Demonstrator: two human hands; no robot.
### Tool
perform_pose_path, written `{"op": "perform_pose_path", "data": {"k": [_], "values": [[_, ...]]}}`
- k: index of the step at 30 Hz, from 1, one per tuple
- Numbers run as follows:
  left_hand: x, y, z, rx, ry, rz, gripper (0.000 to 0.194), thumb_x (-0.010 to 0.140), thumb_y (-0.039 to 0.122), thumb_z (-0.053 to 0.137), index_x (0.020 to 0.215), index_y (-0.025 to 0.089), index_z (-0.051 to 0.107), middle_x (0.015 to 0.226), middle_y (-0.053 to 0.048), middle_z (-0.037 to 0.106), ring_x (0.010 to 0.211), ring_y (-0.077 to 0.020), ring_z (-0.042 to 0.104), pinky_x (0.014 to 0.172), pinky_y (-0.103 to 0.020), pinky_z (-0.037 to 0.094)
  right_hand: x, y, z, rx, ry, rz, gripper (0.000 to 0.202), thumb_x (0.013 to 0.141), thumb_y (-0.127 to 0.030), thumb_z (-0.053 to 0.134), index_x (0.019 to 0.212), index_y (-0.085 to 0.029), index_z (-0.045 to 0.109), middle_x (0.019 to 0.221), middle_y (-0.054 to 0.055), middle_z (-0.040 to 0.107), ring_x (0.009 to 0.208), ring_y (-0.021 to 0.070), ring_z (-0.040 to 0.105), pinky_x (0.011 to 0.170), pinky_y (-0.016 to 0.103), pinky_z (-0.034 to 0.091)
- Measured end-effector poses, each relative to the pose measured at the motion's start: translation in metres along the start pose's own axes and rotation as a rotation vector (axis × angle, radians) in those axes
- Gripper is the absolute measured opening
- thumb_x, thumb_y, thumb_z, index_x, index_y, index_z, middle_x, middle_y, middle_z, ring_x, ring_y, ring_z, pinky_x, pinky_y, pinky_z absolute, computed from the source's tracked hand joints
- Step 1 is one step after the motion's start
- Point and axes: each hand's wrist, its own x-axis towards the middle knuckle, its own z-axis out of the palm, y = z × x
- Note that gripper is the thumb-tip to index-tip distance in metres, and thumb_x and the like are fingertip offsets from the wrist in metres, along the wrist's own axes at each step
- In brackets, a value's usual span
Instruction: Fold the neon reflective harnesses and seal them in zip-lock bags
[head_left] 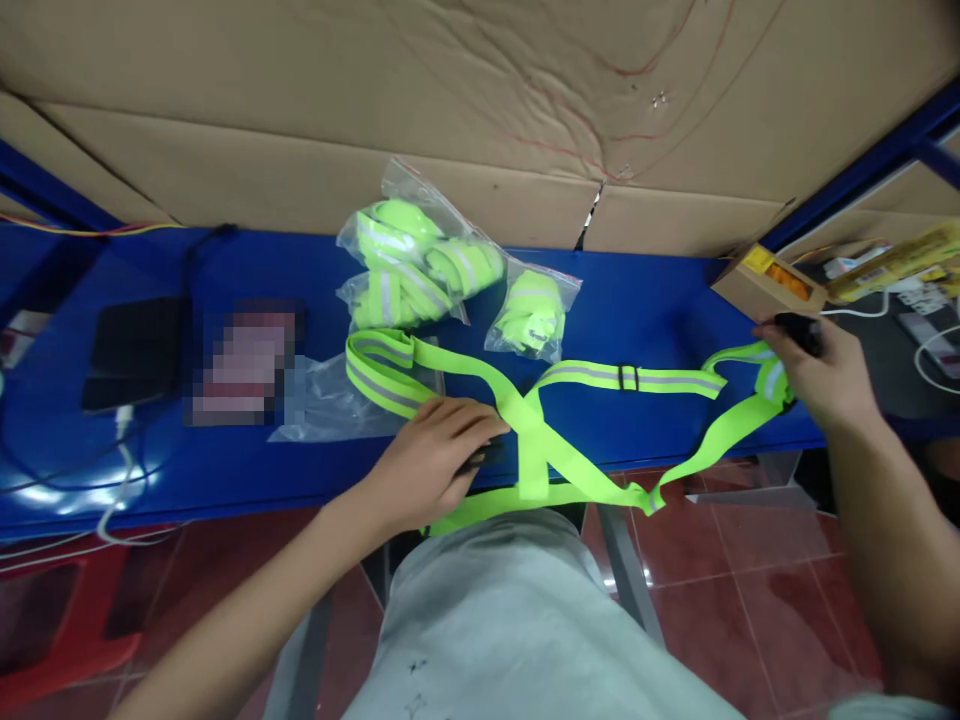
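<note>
A neon-yellow reflective harness (534, 440) with grey stripes lies spread along the front of the blue table, its straps crossing in the middle. My left hand (442, 455) is closed at its left part, with a dark piece, perhaps a buckle, partly showing under the fingers. At the far right end, my right hand (832, 375) grips the strap end, and a black buckle-like piece (799, 333) sticks out by the fingers. One strap carries a black slider (628, 378). Part of the lower strap hangs over the table's front edge near my shirt.
Behind the harness lie several clear bags (405, 265) of folded neon straps. A flat plastic bag (337, 400), a blurred-out phone-like item (244, 368) and a black device (139, 350) with a white cable are on the left. An open cardboard box (772, 285) stands at right.
</note>
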Motion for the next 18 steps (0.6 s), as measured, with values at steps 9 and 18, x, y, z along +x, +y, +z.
{"op": "perform_pose_path", "data": {"k": [9,18], "values": [[0.017,0.012,0.025,0.140,-0.174,0.072,0.044,0.095,0.011,0.058,0.137,0.020,0.062,0.163,-0.011,0.052,0.153,-0.0369,0.044,0.125,-0.068,0.032,-0.039,0.013,0.032,-0.560,-0.518,-0.678,0.049,0.098,-0.052,0.065,0.136,-0.021,0.067,0.129,0.014,0.073,0.113,0.0358,0.071,0.096,0.051,0.056],[-0.001,-0.010,0.012,0.233,-0.036,-0.060,0.041,0.096,0.010,0.050,0.132,0.019,0.066,0.153,-0.010,0.062,0.145,-0.0336,0.056,0.121,-0.059,0.040,-0.058,-0.012,0.050,-0.807,-0.469,-0.863,0.031,0.099,-0.022,0.057,0.124,-0.009,0.071,0.117,0.022,0.078,0.100,0.0357,0.074,0.092,0.048,0.052]]}}
